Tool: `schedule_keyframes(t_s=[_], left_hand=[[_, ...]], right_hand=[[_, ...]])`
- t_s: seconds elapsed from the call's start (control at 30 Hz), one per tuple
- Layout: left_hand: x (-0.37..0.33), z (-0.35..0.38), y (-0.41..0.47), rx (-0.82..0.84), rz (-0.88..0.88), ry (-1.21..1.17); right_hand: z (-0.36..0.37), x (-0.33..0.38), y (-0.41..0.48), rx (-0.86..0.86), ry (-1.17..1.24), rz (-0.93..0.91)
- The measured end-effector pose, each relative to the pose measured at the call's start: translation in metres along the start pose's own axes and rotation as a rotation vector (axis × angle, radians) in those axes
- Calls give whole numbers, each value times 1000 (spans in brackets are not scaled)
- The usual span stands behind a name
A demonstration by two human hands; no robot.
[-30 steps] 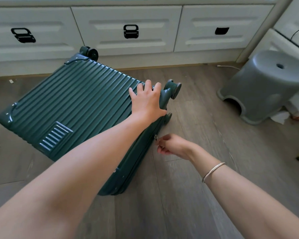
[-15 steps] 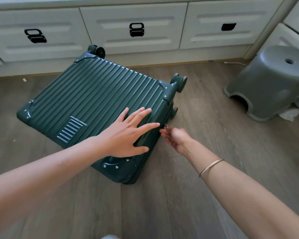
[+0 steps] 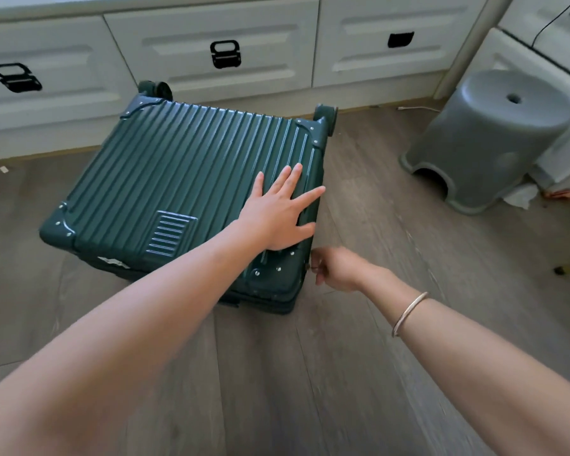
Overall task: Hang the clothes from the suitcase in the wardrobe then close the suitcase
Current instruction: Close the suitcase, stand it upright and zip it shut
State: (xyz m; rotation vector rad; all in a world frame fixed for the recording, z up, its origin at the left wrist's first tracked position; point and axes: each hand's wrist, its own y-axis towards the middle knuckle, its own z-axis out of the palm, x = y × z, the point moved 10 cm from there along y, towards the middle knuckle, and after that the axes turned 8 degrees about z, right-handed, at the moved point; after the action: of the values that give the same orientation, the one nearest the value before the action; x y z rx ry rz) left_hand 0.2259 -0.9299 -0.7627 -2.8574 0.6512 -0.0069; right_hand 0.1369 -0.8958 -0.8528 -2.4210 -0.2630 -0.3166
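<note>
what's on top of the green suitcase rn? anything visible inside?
Only the left hand, flat on the ribbed lid of the suitcase. The right hand pinches something small, probably the zipper pull, at its near corner. The inside is hidden: the lid is down.

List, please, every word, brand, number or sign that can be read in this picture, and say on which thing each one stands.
No text can be read.
Suitcase: a white sticker on its near side, too small and blurred to read.
Ribbed plate on the lid: raised bars only, no letters.
Drawer fronts and grey stool: no writing.
</note>
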Motion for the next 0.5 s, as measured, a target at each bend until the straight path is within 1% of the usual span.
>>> schedule_keyframes(t_s=[0.07,0.13,0.17,0.27,0.3,0.37,0.43,0.5], left_hand=[[-1,-4,13,-10,-23,17],[-5,-9,17,-29,-14,6],[-8,-10,13,-37,24,-13],[-22,-7,-19,-5,226,-51],[-26,-2,-32,20,277,-22],[-28,10,-53,35,331,118],[-26,16,-60,-6,348,264],[-26,14,-57,-47,350,298]], right_hand=[[8,1,-7,74,-31,-24],[14,-7,-6,100,47,-13],[17,-12,-5,106,108,1],[17,-21,0,76,213,9],[16,-21,1,63,224,-5],[14,-19,1,50,233,-31],[11,-18,1,29,224,-41],[7,-23,2,7,207,-28]])
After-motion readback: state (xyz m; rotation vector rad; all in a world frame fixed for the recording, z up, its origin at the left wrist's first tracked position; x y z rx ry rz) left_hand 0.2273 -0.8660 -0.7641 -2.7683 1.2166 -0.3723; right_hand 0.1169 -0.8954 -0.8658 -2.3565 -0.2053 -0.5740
